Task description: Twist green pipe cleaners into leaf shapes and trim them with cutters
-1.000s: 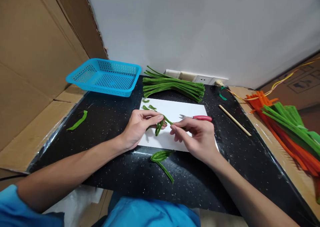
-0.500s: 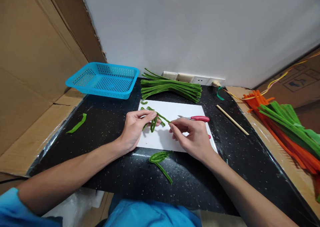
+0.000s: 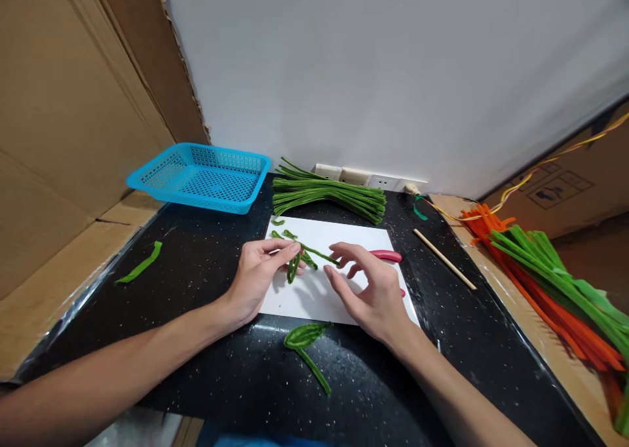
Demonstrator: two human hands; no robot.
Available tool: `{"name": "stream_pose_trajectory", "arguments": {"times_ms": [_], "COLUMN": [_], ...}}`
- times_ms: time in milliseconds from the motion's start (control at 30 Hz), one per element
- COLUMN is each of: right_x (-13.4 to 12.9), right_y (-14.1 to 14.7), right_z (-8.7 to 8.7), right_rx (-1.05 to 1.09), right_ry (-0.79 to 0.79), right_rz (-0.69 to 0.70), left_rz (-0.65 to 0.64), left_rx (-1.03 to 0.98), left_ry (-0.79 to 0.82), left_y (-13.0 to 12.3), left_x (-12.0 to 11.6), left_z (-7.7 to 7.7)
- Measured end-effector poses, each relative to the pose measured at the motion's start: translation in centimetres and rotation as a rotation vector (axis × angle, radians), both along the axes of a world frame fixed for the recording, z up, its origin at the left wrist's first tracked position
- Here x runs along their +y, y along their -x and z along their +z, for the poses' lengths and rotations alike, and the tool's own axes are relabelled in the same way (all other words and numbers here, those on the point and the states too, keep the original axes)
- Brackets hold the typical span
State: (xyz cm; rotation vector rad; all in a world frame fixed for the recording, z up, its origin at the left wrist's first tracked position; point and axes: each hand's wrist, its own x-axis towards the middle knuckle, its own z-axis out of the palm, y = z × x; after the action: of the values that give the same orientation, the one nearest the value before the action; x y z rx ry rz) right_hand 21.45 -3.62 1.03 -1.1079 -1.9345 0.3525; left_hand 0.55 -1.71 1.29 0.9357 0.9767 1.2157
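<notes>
Two bare hands are over a white sheet (image 3: 324, 303) on the dark bench (image 3: 221, 368), with a fuzzy green stem (image 3: 319, 253) between them. The left hand (image 3: 260, 263) is pinched shut on it, thumb against forefinger, near the place where green loops (image 3: 293, 269) hang just above the sheet. The right hand (image 3: 371, 286) is loosely curved, thumb and fingers parted around the free end; whether a fingertip brushes it, I cannot tell.

For good handling, the left pinch should sit right at the join, since that spot likely decides whether the loops hold their shape. Firm but not hard seems best: squeezing would probably flatten the fuzz. The right hand does well to take the free end close to its tip and guide it in a smooth curve, because a sharp kink may be hard to straighten. Turning the end while the join stays fixed should keep the loops from swinging out of line.

A looped green piece with a tail (image 3: 304, 335) lies on the bench just in front of the sheet and could serve as a guide for even curves. Small green bits (image 3: 278, 222) rest at the sheet's far left corner, best kept from catching in the fuzz. Beside the right hand lies a red-handled tool (image 3: 387, 255), its working end hidden; the knuckles should stay off it. Behind the sheet is a bundle of straight green stems (image 3: 327, 194).
</notes>
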Motion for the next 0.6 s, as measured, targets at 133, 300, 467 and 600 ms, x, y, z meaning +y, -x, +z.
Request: {"name": "stream_pose_trajectory", "arguments": {"times_ms": [133,300,467,600], "right_x": [-0.08,-0.04,-0.01,-0.26], "right_y": [0.49,0.91,0.78,0.68], "right_z": [-0.27,-0.42,-0.25,-0.13], "right_rx": [0.038,0.05,0.045,0.037], "right_ry": [-0.073,-0.084,-0.076,-0.11], "right_rz": [0.053,0.086,0.138,0.123], "left_rz": [-0.079,-0.206,-0.263,-0.248], "left_rx": [0.018,0.088,0.216,0.213], "left_ry": [0.006,-0.074,-0.153,-0.127], "left_y": [-0.14,-0.28,-0.26,-0.21], "left_x": [-0.29,-0.51,-0.5,-0.52], "left_z": [-0.21,-0.18,-0.14,0.05]}}
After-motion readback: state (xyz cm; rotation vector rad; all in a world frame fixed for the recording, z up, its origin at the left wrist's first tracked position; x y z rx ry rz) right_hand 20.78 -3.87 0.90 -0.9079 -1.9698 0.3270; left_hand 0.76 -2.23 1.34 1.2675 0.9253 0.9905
